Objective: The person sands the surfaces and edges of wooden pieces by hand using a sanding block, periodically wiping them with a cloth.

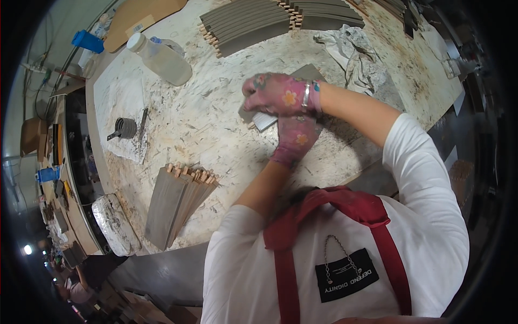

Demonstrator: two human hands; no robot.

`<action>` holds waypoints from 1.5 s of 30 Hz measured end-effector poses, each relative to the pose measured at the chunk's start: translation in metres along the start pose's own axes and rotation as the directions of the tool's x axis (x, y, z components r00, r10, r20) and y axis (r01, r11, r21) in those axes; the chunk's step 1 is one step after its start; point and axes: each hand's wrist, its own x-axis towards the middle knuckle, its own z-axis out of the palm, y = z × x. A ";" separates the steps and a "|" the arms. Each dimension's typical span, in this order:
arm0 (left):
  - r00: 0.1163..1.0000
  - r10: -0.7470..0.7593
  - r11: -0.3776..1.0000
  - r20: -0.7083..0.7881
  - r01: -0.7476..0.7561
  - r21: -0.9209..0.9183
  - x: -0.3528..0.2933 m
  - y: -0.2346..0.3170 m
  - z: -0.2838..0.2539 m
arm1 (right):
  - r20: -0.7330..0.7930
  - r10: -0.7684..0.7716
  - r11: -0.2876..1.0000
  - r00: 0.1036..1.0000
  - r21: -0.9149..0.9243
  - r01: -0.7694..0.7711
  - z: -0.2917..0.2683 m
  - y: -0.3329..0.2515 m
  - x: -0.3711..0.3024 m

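Note:
My right hand (276,94), in a pink flowered glove, lies across my left hand with its fingers curled in. Just below its knuckles shows a pale flat edge (264,121); what it belongs to is hidden. My left hand (295,137), gloved alike, reaches up from below, and its fingers disappear behind the right one. Under both hands a grey flat slat (308,72) lies slanted on the table, its far end showing beyond the right wrist. The grip on it is covered.
The stained white worktable (216,116) carries a fan of grey slats (170,202) with wooden end pegs, larger slat stacks (248,24), a clear bottle (162,62), a crumpled cloth (353,56), a dark ringed object (125,128) and a wrapped block (113,224) at the left edge.

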 end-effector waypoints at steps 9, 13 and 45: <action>0.938 0.168 0.982 -0.305 -0.131 0.138 0.009 0.004 -0.028 | -0.469 0.544 0.813 0.696 0.501 -0.298 -0.032 0.032 -0.104; 0.909 0.198 0.979 -0.366 -0.199 0.036 0.010 -0.004 -0.027 | -0.022 0.904 0.113 0.428 0.976 -0.189 -0.025 0.010 -0.210; 0.722 -0.500 0.760 -0.478 0.630 0.157 -0.308 -0.110 -0.185 | -0.514 0.229 0.966 0.827 0.227 -0.126 -0.099 -0.100 -0.013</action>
